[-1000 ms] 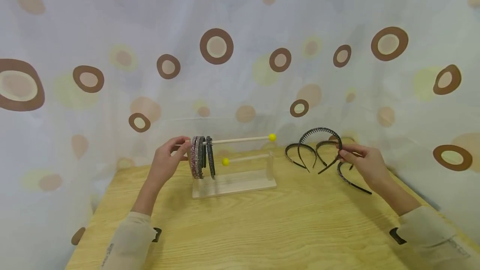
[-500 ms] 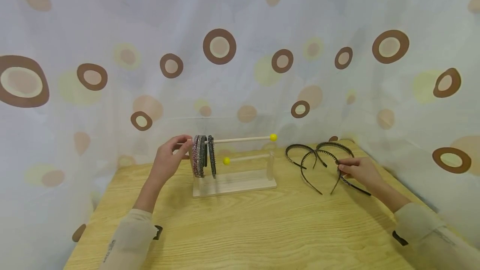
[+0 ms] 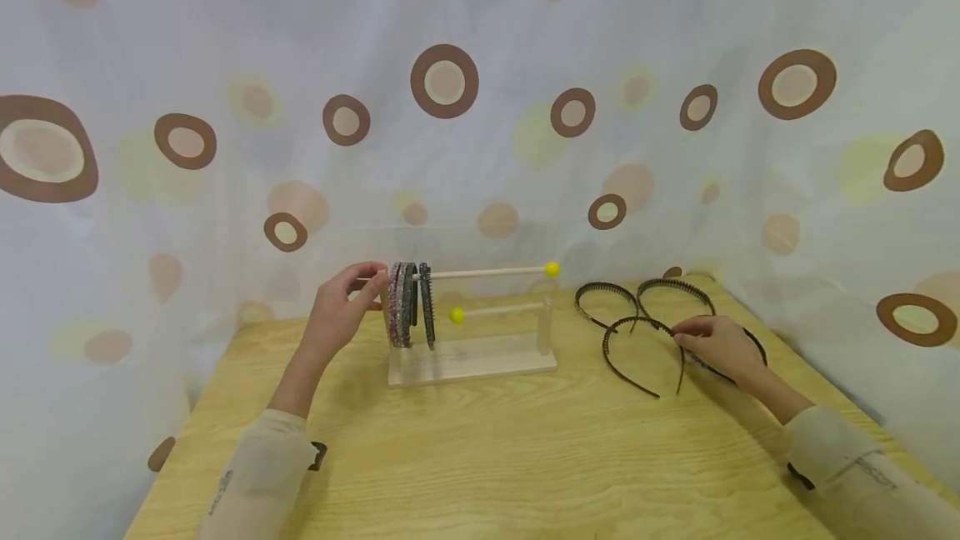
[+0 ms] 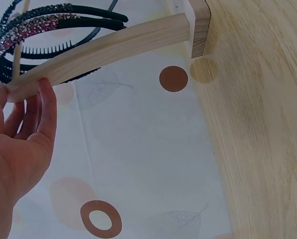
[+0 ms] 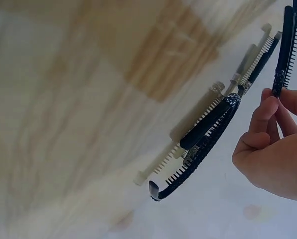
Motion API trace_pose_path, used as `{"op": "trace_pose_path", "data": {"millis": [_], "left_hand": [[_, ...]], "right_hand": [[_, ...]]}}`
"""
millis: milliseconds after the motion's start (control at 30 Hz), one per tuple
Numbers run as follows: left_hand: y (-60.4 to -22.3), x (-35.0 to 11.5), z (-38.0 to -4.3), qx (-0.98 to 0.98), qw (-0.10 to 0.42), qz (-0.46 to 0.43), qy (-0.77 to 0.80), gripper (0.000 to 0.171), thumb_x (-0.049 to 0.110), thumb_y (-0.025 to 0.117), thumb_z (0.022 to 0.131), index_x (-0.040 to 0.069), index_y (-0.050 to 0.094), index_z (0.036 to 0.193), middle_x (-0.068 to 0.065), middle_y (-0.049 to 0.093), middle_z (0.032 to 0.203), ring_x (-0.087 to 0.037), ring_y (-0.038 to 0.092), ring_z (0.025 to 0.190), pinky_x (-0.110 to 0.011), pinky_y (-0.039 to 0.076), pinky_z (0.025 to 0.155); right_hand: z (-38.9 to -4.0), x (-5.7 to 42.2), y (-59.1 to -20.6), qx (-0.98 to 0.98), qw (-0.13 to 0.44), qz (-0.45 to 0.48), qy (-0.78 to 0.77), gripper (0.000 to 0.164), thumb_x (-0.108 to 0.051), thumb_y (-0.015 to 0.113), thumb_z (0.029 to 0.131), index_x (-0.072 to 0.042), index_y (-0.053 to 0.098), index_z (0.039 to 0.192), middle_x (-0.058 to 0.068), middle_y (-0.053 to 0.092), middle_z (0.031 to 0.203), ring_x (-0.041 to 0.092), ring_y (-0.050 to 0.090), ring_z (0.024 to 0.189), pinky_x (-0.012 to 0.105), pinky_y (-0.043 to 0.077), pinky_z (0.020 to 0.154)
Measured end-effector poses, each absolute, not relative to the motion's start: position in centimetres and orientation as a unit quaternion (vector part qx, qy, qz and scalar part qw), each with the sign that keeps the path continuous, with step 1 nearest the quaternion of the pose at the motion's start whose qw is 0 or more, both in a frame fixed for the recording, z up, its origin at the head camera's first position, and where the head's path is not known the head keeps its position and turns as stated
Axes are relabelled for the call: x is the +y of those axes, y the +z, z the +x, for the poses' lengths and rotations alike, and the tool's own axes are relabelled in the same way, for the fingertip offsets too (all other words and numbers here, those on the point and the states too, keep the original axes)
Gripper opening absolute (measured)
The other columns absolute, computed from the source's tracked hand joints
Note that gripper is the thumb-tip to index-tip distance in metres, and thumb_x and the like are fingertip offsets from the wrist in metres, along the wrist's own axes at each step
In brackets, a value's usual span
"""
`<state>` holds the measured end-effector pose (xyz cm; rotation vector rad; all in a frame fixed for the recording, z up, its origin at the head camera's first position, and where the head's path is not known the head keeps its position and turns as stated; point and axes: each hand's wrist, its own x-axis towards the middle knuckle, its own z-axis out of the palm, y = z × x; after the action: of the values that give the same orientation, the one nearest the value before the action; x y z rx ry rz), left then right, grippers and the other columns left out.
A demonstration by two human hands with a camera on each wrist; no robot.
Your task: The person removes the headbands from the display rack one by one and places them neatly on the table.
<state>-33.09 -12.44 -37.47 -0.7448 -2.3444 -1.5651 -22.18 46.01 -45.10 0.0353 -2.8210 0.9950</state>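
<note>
My left hand (image 3: 337, 307) grips the top of the wooden upright (image 4: 108, 52) at the left end of a headband stand (image 3: 480, 361), thumb on one side and fingers on the other. Several headbands (image 3: 397, 307) hang on the stand's upper rod by that upright, pink, silver and dark with glitter. Over to the right, my right hand (image 3: 723, 348) pinches a black toothed headband (image 3: 637, 321) between thumb and fingertips. Its two ends point down toward the front of the table. In the right wrist view this headband (image 5: 287, 45) shows glittery beading at the fingertips.
Two dark toothed headbands lie behind the right hand, one to the left (image 3: 602, 285) and one farther right (image 3: 678, 282). Another headband (image 3: 759, 346) is partly covered by that hand. Yellow balls cap the upper rod (image 3: 552, 270) and lower rod (image 3: 457, 315). A patterned curtain (image 3: 480, 148) stands behind the table.
My right hand has brought the pinched headband lower and toward the front, from an upright pose among the other headbands. My left hand keeps its grip on the upright.
</note>
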Motion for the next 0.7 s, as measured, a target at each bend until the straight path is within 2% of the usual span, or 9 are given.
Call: {"op": "trace_pose_path", "data": {"millis": [167,467,700], "left_hand": [[-37.3,-12.4,-33.1,-0.792,0.112,-0.259,-0.541,0.045,0.043,0.062,0.103,0.007,0.065,0.130,-0.009,0.065,0.121,-0.026,0.065,0.108,-0.035,0.065,0.077],[-37.4,-12.4,-33.1,-0.783,0.106,-0.264,-0.554,0.041,0.037,0.062,0.104,0.004,0.064,0.129,-0.011,0.064,0.122,-0.028,0.065,0.108,-0.031,0.064,0.076],[-37.5,-12.4,-33.0,-0.786,0.110,-0.260,-0.551,0.041,0.037,0.062,0.104,0.006,0.064,0.130,-0.008,0.065,0.122,-0.025,0.065,0.107,-0.034,0.065,0.077]], "right_hand": [[-22.4,45.9,-45.4,-0.951,0.093,0.054,0.291,0.023,-0.017,0.066,0.102,0.000,0.073,0.116,0.016,0.070,0.108,0.028,0.065,0.086,0.036,0.056,0.060],[-23.7,45.4,-46.0,-0.956,0.099,0.056,0.271,0.016,-0.004,0.068,0.097,0.007,0.072,0.108,0.016,0.072,0.097,0.035,0.067,0.087,0.049,0.060,0.067],[-24.4,45.5,-46.6,-0.963,0.100,0.059,0.244,0.013,-0.001,0.068,0.095,0.007,0.072,0.104,0.016,0.071,0.093,0.035,0.068,0.083,0.051,0.060,0.066]]}}
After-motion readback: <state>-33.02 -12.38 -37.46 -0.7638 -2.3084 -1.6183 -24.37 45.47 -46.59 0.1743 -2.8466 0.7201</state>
